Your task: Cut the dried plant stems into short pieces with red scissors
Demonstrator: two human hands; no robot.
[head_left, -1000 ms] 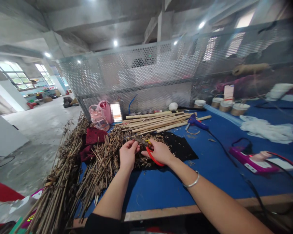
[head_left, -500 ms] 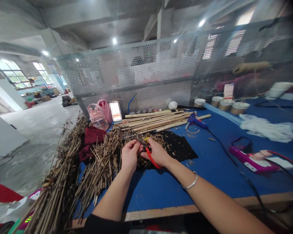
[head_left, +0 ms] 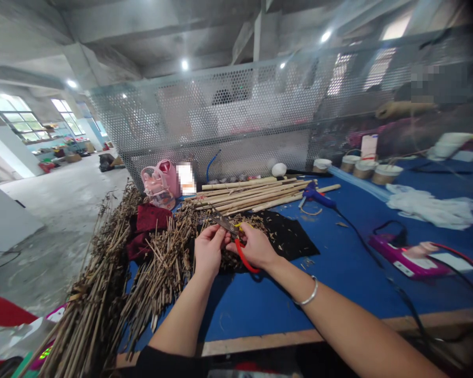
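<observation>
Over the blue tabletop (head_left: 260, 310), the right hand (head_left: 256, 245) has its grip clenched around red-handled shears (head_left: 227, 226), above a black cloth (head_left: 291, 236). The left hand (head_left: 208, 249) has its grip pinched tight at the blades; what it pinches is too small to tell. Dry twigs (head_left: 161, 262) lie to the left, bamboo sticks (head_left: 252, 197) beyond.

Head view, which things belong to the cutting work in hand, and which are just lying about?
In hand: left hand, right hand, red-handled shears, cut twigs, black cloth under them.
Lying about: bamboo poles, blue glue gun, pink jug, white cloth, pink device.
</observation>
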